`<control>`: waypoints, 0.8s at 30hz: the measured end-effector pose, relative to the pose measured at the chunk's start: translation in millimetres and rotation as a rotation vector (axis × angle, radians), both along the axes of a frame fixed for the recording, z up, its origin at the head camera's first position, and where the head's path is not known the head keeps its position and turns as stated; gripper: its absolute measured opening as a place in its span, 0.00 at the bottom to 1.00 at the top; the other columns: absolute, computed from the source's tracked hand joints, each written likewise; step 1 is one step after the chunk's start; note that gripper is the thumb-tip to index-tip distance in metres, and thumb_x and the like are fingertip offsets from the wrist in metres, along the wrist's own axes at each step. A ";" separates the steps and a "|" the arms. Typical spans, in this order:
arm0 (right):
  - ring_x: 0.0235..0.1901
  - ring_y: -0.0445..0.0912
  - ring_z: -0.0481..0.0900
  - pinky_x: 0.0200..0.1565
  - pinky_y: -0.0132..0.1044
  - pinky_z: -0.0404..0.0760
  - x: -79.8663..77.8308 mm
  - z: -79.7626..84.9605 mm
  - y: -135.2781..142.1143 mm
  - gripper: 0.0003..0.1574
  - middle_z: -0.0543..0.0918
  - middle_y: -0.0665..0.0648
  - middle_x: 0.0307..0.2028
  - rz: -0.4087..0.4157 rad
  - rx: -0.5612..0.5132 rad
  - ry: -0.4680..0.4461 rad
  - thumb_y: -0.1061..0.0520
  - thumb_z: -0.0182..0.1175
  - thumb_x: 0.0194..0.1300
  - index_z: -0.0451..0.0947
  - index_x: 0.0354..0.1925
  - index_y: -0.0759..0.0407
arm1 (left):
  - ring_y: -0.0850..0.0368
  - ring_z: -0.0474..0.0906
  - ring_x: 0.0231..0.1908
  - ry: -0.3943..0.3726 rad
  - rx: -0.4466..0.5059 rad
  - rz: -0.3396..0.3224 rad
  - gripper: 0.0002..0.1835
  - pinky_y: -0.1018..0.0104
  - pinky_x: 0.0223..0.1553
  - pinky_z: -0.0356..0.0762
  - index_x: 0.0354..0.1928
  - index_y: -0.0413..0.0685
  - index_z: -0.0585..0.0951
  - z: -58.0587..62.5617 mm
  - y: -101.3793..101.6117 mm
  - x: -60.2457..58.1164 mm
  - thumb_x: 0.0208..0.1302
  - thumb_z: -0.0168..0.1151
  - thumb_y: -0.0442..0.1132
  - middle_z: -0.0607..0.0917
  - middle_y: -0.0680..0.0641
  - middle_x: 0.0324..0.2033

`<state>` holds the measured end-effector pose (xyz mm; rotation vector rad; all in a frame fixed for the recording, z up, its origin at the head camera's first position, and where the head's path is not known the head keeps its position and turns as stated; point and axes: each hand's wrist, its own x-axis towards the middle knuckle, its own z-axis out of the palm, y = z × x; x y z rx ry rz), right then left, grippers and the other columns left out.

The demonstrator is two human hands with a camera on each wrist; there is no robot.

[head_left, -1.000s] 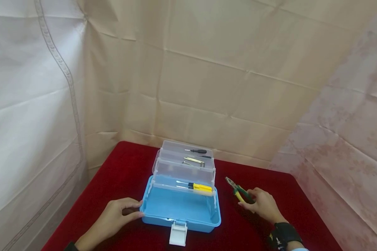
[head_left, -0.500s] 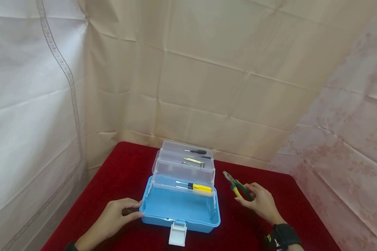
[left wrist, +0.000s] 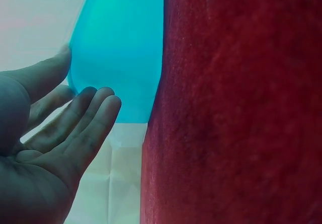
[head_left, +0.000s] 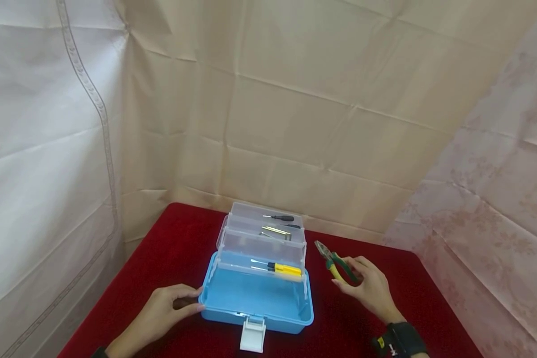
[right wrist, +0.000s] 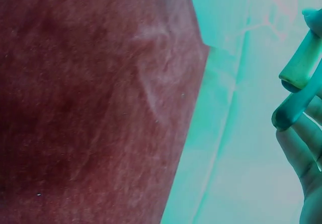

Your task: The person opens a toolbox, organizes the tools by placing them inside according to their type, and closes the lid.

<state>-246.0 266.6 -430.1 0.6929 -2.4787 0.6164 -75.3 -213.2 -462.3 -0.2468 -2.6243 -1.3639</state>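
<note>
A blue toolbox [head_left: 259,293] lies open on the red cloth, its clear trays folded back. My left hand [head_left: 163,314] rests its fingertips against the toolbox's left side. In the left wrist view those fingers [left wrist: 93,126] are mostly straight and touch the blue wall. To the right of the toolbox, my right hand [head_left: 370,288] holds a pair of pliers [head_left: 333,261] by its green and yellow handles, with the metal nose pointing up and left. The right wrist view catches only the handle ends [right wrist: 297,95] and part of the hand; the nose is out of frame.
Two yellow-handled screwdrivers [head_left: 286,269] lie in the front clear tray [head_left: 239,242]. Hex keys [head_left: 275,230] and a small black screwdriver [head_left: 283,218] are in the trays behind. A white latch [head_left: 252,335] hangs at the front. Cloth curtains [head_left: 286,124] surround the red table [head_left: 179,238].
My right hand has lifted the pliers slightly and carried them a little left and away from me, toward the toolbox. The left hand has stayed at the toolbox's side.
</note>
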 end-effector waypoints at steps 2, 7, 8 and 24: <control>0.31 0.39 0.74 0.30 0.32 0.78 1.1 2.8 -2.5 0.38 0.76 0.42 0.37 0.017 -0.018 0.005 0.31 0.74 0.43 0.82 0.50 0.47 | 0.65 0.82 0.38 0.006 0.001 -0.001 0.28 0.68 0.40 0.81 0.51 0.45 0.85 0.1 -0.5 -0.6 0.56 0.69 0.58 0.86 0.49 0.45; 0.33 0.39 0.74 0.32 0.32 0.80 6.3 7.7 -10.7 0.38 0.76 0.41 0.38 0.046 -0.039 -0.030 0.28 0.71 0.44 0.81 0.50 0.45 | 0.66 0.82 0.38 0.008 0.006 0.001 0.29 0.68 0.39 0.81 0.51 0.44 0.85 -0.7 -1.3 -1.1 0.55 0.68 0.58 0.86 0.49 0.45; 0.34 0.39 0.74 0.32 0.32 0.80 7.5 8.1 -12.3 0.38 0.76 0.41 0.38 0.049 -0.041 -0.040 0.28 0.70 0.44 0.81 0.50 0.45 | 0.66 0.82 0.38 0.004 0.008 0.002 0.29 0.68 0.39 0.81 0.51 0.45 0.85 -0.9 -1.3 -1.0 0.55 0.69 0.58 0.86 0.49 0.45; 0.34 0.39 0.74 0.33 0.31 0.81 19.4 14.4 -31.1 0.36 0.76 0.39 0.39 0.126 -0.075 -0.052 0.29 0.71 0.44 0.82 0.48 0.44 | 0.65 0.82 0.39 0.002 0.017 -0.004 0.28 0.68 0.40 0.81 0.51 0.45 0.85 -1.2 0.2 0.3 0.56 0.69 0.57 0.85 0.48 0.46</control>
